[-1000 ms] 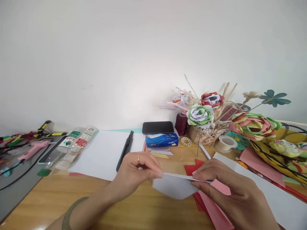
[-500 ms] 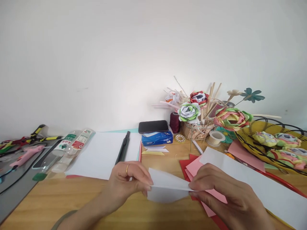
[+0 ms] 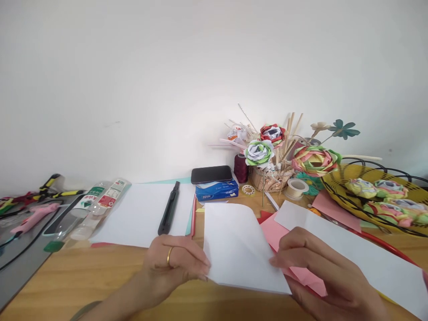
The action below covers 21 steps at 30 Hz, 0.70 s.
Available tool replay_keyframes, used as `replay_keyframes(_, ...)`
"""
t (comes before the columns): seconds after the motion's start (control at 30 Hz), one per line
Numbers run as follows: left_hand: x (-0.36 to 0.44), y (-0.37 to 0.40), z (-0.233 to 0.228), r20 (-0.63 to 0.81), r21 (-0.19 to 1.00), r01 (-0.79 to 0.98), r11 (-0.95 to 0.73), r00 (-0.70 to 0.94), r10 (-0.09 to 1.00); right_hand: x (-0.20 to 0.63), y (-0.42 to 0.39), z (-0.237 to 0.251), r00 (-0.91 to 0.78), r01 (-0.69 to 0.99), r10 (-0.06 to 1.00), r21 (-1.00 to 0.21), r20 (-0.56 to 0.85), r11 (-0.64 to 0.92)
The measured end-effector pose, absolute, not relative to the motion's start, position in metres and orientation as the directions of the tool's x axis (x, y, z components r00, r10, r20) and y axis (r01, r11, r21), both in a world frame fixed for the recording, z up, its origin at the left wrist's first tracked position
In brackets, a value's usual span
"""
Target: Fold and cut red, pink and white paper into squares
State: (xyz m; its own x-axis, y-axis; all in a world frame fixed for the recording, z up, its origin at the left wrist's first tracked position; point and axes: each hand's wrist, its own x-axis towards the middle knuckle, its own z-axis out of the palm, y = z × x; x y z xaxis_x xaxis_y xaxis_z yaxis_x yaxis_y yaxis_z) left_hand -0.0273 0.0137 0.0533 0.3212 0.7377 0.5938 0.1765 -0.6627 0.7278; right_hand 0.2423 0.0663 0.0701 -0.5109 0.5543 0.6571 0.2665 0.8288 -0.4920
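Note:
A small white sheet of paper [image 3: 239, 249] is held up between my two hands, above the wooden table. My left hand [image 3: 179, 263], with a ring on one finger, pinches its lower left corner. At the right edge, the thumb and fingers of my right hand [image 3: 317, 272] are closed on the paper. The sheet faces me almost flat, and its top right corner curves away. Behind the right hand lie pink paper pieces [image 3: 276, 232], partly covered, with a bit of red paper showing under them.
Large white sheets [image 3: 133, 214] carry a black utility knife [image 3: 169, 209]. Behind are a blue tissue pack [image 3: 216, 191] with a phone [image 3: 211, 174] on it, and a basket of paper flowers [image 3: 272, 178]. A yellow basket [image 3: 334, 196] stands right; bottles [image 3: 103, 198] and a pink glue gun [image 3: 35, 218] left.
The white paper has turned from nearly edge-on to facing me, so its broad surface now shows. My right hand has moved slightly right and down; the left still pinches its side.

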Motion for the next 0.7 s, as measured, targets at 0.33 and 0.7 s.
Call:
replay_keyframes(0.33,-0.024,0.011,0.044,0.590,0.727,0.201,-0.656,0.305,0.747,0.248,0.061,0.064,-0.597,0.235,0.432,-0.367,0.676,0.900)
replay_keyframes(0.7,-0.026,0.011,0.015,0.444,0.582,0.346,-0.736,0.623,0.644,0.254,0.050,0.020,-0.817,0.259,0.372,-0.297,0.440,0.919)
